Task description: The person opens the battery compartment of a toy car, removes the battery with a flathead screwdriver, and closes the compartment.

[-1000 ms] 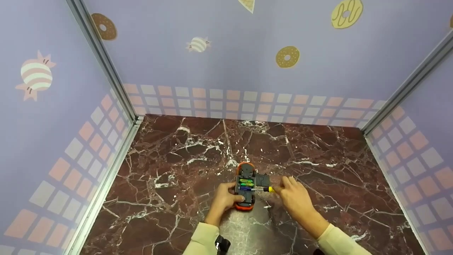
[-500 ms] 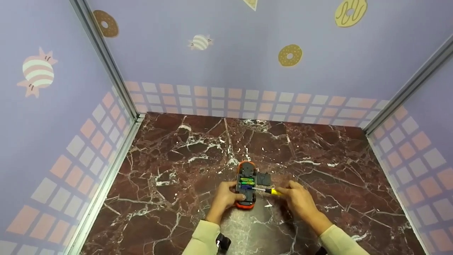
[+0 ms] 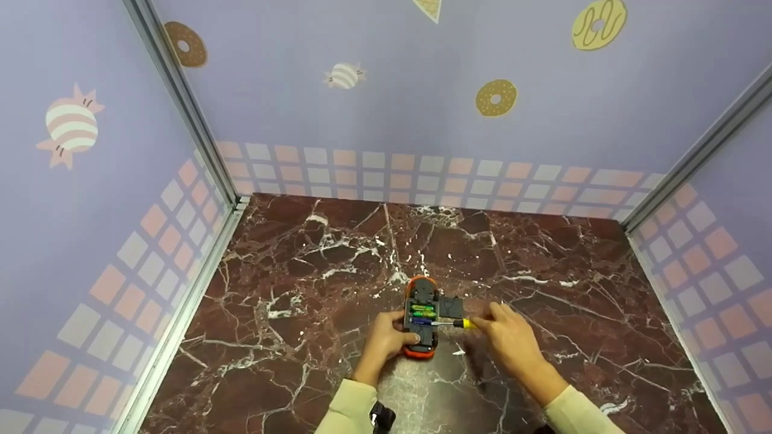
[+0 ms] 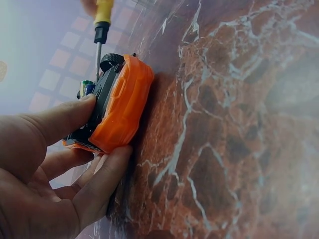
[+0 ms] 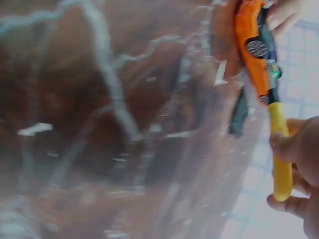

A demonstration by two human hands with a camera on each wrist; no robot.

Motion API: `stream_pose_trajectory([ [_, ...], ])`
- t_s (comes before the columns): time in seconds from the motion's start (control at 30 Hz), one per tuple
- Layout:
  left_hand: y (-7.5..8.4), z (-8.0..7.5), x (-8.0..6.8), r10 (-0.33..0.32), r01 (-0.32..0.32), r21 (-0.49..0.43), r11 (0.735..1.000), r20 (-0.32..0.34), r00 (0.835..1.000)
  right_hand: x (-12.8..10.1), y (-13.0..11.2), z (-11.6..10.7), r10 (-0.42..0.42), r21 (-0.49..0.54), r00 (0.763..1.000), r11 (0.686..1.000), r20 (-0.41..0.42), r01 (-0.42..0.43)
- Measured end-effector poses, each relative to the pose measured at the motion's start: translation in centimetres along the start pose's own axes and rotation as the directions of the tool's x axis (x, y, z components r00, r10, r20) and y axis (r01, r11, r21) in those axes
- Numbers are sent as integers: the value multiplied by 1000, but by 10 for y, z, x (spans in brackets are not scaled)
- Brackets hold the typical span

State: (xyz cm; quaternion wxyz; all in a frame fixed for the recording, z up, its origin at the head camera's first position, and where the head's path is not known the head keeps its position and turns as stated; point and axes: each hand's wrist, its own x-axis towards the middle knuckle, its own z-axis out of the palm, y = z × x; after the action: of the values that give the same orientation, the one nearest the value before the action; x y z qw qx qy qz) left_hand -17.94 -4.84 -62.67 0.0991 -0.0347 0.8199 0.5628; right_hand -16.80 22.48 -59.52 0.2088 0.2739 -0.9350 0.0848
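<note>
Marble tabletop [image 3: 313, 271] within lilac candy-print walls [image 3: 374, 54]

The toy car [image 3: 420, 317] is orange-bodied with a dark grey underside and a black wheel; green and blue batteries [image 3: 421, 314] show in it. The screwdriver [image 3: 455, 323] has a yellow handle, black collar and silver shaft. The table [image 3: 313, 265] is maroon marble veined white — the walls [image 3: 386, 90] lilac, with pink-and-white checks, brown and yellow doughnuts, striped candies. Sleeves [image 3: 347, 410] are cream
</note>
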Motion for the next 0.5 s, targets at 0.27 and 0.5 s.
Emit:
stream_pose_trajectory([
  [0.27,0,2,0,4,-3,31,1000,-3,1000,12,-6,-14,6,-76,991,997,131,4],
  [0.5,-2,0,1,-4,4,-12,1000,-2,1000,9,-7,-10,-28,-98,996,995,87,36],
])
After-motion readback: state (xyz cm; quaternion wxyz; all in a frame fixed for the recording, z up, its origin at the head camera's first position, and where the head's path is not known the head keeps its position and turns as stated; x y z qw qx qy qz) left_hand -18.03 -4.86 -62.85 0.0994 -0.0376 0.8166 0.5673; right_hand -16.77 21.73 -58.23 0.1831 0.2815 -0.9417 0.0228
